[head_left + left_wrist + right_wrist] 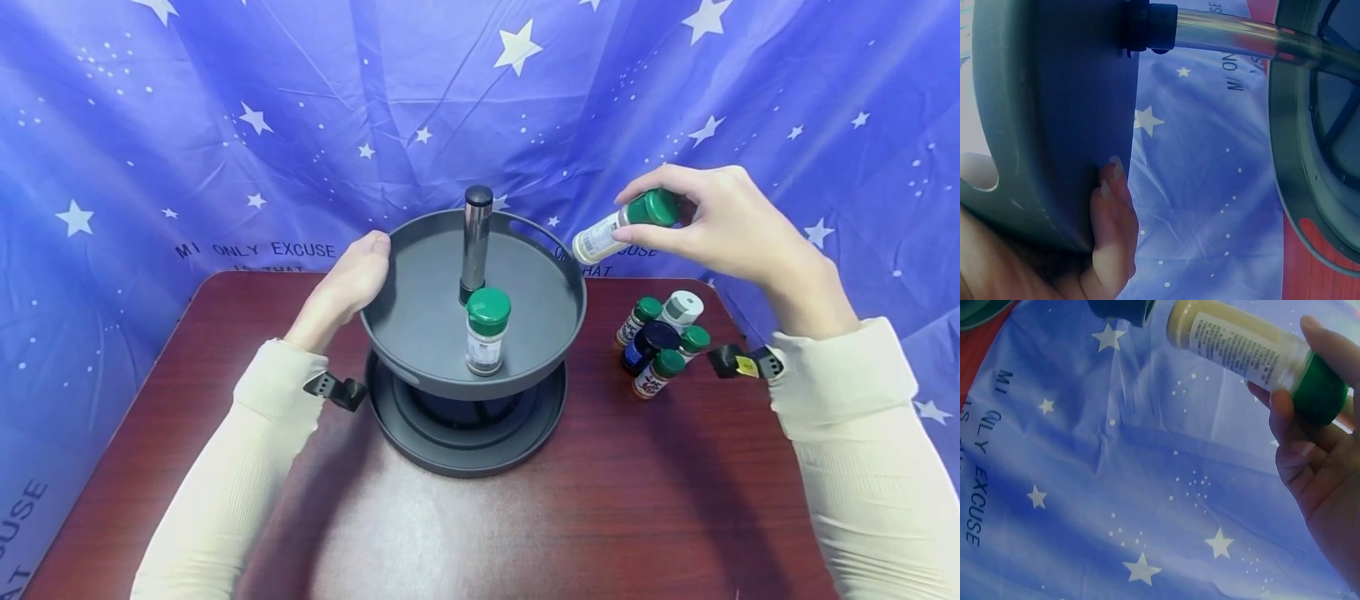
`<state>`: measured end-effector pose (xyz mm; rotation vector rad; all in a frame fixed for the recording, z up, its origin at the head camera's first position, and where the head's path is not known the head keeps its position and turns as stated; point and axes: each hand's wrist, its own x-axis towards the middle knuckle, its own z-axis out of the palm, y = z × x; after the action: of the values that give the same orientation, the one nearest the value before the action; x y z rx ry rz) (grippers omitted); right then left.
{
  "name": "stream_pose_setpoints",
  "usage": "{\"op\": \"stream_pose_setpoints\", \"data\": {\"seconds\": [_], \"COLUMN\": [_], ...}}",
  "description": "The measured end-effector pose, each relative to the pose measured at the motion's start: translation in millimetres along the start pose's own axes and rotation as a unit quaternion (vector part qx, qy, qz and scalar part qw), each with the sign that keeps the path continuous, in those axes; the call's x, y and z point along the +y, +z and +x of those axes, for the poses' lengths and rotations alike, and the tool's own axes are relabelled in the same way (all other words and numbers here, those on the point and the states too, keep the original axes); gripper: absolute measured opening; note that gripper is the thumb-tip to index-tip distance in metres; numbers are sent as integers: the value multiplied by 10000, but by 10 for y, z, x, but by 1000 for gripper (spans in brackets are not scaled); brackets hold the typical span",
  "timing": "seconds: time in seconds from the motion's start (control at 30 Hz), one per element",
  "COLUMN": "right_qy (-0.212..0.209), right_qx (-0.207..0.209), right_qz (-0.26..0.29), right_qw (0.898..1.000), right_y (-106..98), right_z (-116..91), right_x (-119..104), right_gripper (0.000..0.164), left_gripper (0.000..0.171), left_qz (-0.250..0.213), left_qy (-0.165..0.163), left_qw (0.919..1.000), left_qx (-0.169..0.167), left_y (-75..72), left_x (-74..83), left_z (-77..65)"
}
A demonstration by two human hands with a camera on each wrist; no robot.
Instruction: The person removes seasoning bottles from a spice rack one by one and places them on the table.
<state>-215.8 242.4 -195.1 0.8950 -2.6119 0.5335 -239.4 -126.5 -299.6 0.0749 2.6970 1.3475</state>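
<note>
My left hand (354, 279) grips the left rim of the upper tray (420, 333) of a grey two-tier turntable rack. In the left wrist view its fingers (1113, 219) curl under that tray. Just off the tray's right rim, my right hand (720, 221) pinches a spice jar (600, 239) near its green cap. The jar is tilted, its base toward the rack, and pale contents show through it in the right wrist view. Another green-capped spice jar (486, 333) stands upright on the upper tray, in front of the metal post (476, 246).
A close cluster of several jars stands on the table at the right, among them a white-capped jar (682, 308) and a dark-lidded jar (651, 346). The lower tray (465, 463) rests on the red-brown table (637, 508). A blue star-patterned cloth (360, 100) hangs behind.
</note>
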Motion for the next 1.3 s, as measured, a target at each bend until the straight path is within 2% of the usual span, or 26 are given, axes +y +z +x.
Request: {"op": "stream_pose_setpoints", "data": {"seconds": [0.23, 0.6, 0.9, 1.13, 1.3], "right_qy": [280, 704, 978, 959, 1135], "right_qx": [-339, -1001, -1504, -1929, -2128], "right_qz": [-221, -633, -740, -1030, -1010], "right_qw": [9988, 9905, 9810, 9711, 9652], "right_y": [-102, -185, -230, -242, -236], "right_z": [-7, -23, -65, -65, -79], "right_x": [58, 198, 292, 383, 472], "right_gripper": [34, 35, 35, 34, 36], "left_gripper": [48, 47, 47, 46, 46], "left_qz": [-50, -33, 55, -20, -13], "left_qy": [17, 57, 59, 35, 50], "left_qw": [10000, 10000, 10000, 10000, 10000], "left_qx": [-16, -4, -16, 34, 44], "left_y": [-2, 1, -2, 1, 0], "left_x": [9, 7, 2, 3, 2], "left_z": [-2, 5, 1, -3, -2]}}
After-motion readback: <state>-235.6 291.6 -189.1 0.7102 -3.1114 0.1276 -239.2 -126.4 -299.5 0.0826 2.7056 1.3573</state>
